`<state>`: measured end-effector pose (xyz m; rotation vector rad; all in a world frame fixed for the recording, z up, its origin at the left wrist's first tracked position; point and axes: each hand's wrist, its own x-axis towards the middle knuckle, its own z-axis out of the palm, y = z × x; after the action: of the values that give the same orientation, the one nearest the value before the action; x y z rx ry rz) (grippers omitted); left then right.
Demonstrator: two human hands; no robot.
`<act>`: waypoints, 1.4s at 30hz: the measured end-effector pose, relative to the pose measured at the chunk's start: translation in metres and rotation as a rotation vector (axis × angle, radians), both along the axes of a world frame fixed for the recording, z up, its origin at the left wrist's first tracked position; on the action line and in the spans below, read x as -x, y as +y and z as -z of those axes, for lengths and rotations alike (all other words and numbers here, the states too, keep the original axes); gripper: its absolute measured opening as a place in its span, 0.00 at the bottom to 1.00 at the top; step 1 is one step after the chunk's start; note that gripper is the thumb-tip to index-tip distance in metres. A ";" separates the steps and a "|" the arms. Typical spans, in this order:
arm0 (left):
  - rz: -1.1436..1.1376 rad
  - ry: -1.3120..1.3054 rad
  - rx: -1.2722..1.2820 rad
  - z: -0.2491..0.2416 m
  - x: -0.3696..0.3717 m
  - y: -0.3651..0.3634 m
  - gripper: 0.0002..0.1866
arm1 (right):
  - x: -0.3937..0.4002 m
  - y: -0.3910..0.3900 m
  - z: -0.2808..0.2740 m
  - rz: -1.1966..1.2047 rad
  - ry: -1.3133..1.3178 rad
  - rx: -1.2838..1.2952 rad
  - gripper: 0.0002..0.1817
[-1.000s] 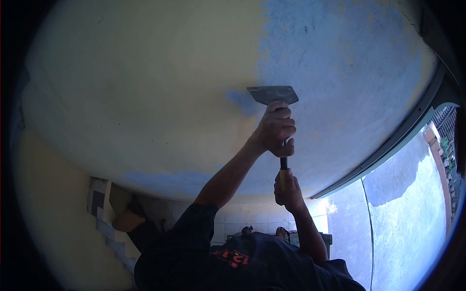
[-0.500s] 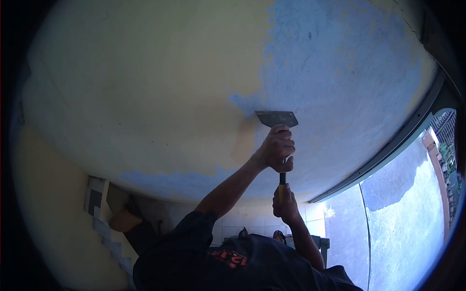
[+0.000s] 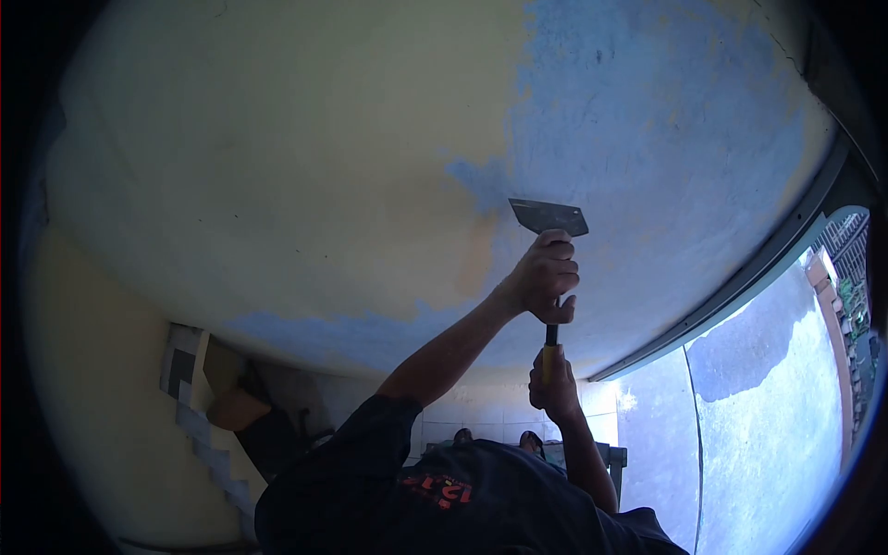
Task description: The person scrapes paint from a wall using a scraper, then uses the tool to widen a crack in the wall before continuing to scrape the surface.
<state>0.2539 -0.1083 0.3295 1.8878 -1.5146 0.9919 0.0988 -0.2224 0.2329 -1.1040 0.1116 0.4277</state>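
Note:
A wide scraper (image 3: pixel 550 218) with a flat metal blade lies against the wall (image 3: pixel 351 185), on the patch where blue shows beside the cream paint. My left hand (image 3: pixel 548 277) is closed around the upper part of the tool, just below the blade. Lower down, my right hand (image 3: pixel 555 384) grips the yellow and black handle (image 3: pixel 551 356). The bare blue patch (image 3: pixel 638 139) spreads to the right of the blade, with a ragged edge against the cream paint. A browner smear (image 3: pixel 476 254) marks the wall left of my left hand.
Stair-shaped edging (image 3: pixel 196 421) runs down at the lower left, near a brown rounded object (image 3: pixel 239 409). A dark curved frame (image 3: pixel 740 301) borders the wall on the right, with a bright paved floor (image 3: pixel 758 407) beyond. My feet (image 3: pixel 530 440) show past my dark shirt (image 3: pixel 444 499).
The scraper and both hands have shifted right and slightly upward across the wall. Both hands keep their hold on the tool. The view has shifted slightly.

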 end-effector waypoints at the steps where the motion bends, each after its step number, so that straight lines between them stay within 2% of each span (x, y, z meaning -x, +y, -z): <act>1: -0.003 0.011 0.040 0.008 -0.003 -0.002 0.12 | -0.001 0.000 0.001 0.003 0.003 0.003 0.33; 3: -0.022 0.004 0.060 0.015 -0.007 -0.001 0.12 | -0.007 -0.001 0.001 -0.021 -0.019 0.059 0.29; 7: -0.067 -0.054 0.037 0.000 -0.014 0.002 0.12 | -0.021 -0.002 -0.005 -0.012 -0.036 0.087 0.29; 12: -0.045 -0.248 0.104 -0.059 -0.045 0.002 0.14 | -0.058 -0.009 -0.053 0.036 -0.270 0.183 0.32; 15: -0.114 -0.250 0.049 -0.075 -0.041 0.001 0.15 | -0.066 -0.020 -0.062 -0.061 -0.300 0.138 0.31; 18: -0.058 -0.190 0.066 -0.056 -0.027 0.005 0.15 | -0.039 -0.010 -0.045 -0.089 -0.222 -0.010 0.29; 19: 0.004 -0.224 0.152 -0.041 -0.020 0.004 0.14 | -0.027 -0.009 -0.032 -0.092 -0.177 -0.056 0.29; 20: -0.028 -0.128 0.058 -0.028 -0.006 0.009 0.13 | -0.016 -0.009 -0.008 -0.113 -0.146 -0.069 0.29; 24: -0.041 0.062 -0.020 0.037 0.023 0.010 0.12 | 0.022 0.000 0.034 -0.096 0.060 -0.098 0.29; 25: -0.039 0.088 -0.017 0.050 0.026 0.009 0.12 | 0.026 -0.001 0.044 -0.093 0.086 -0.096 0.29; 27: -0.061 0.054 0.011 0.063 0.021 0.007 0.11 | 0.018 -0.004 0.057 -0.041 -0.031 0.082 0.30; 30: -0.056 0.045 0.027 0.068 0.013 0.005 0.10 | 0.008 -0.002 0.059 0.007 -0.056 0.157 0.31; 35: -0.059 0.036 0.006 0.071 0.001 0.007 0.11 | 0.001 0.005 0.055 0.011 0.031 0.072 0.31; 40: -0.074 0.009 -0.041 0.051 0.007 0.010 0.10 | -0.003 0.004 0.059 -0.001 -0.106 0.172 0.31; 42: -0.090 -0.004 -0.020 0.040 0.017 0.012 0.11 | 0.001 0.000 0.053 0.012 -0.113 0.132 0.34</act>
<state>0.2370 -0.0962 0.2898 1.9849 -1.4581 1.0241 0.0977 -0.2224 0.1802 -1.2542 0.0476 0.3498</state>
